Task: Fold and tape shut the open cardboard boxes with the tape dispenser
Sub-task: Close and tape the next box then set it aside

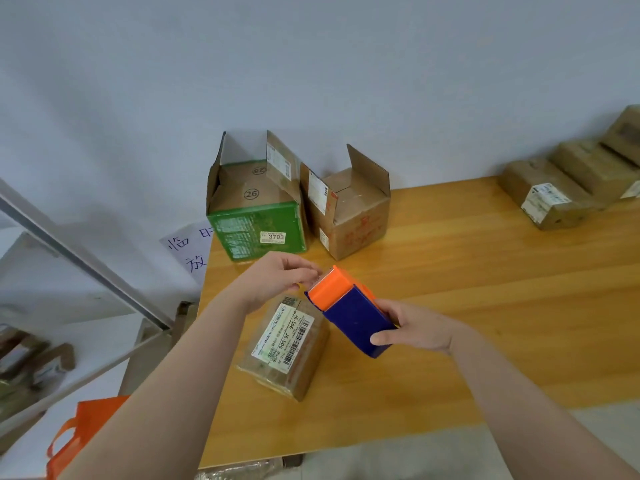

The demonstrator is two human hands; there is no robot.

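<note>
So the right hand [415, 329] is gripping the blue end of the tape dispenser [349, 313], fingers curled round it, holding it tilted in the air just above the labelled box [287, 344]. The left hand [273, 278] is pinching at the dispenser's orange tip with bunched fingertips; can't tell if there's any tape between them. The labelled box is sitting shut on the wooden table [485, 289] under both hands. Behind it, the green box [256, 216] and the brown box [349, 209] are standing side by side, touching, flaps still up. Far off to its right, a row of closed boxes [550, 195] is lying along the wall. An orange bag [83, 431] is hanging out off-table to its left.
</note>
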